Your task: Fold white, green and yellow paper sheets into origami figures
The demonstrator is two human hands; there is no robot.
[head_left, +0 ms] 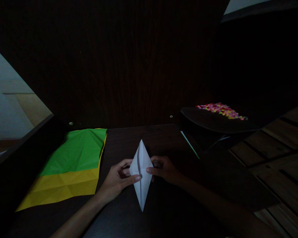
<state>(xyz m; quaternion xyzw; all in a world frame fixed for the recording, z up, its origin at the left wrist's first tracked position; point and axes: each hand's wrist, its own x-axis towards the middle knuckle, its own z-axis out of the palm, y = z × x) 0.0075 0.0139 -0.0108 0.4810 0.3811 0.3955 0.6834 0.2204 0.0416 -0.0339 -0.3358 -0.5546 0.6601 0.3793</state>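
We are pinching the white folded paper (141,172) with left hand (118,181) and right hand (165,169), fingers closed on both edges, steadying it; green sheet (76,150) lying left of it.

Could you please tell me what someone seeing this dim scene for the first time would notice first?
The white folded paper, a tall diamond shape, stands out at centre on the dark table, pinched between the left hand and right hand. To its left lies a creased green paper sheet over a yellow paper sheet. At right, small multicoloured pieces sit on a dark surface.
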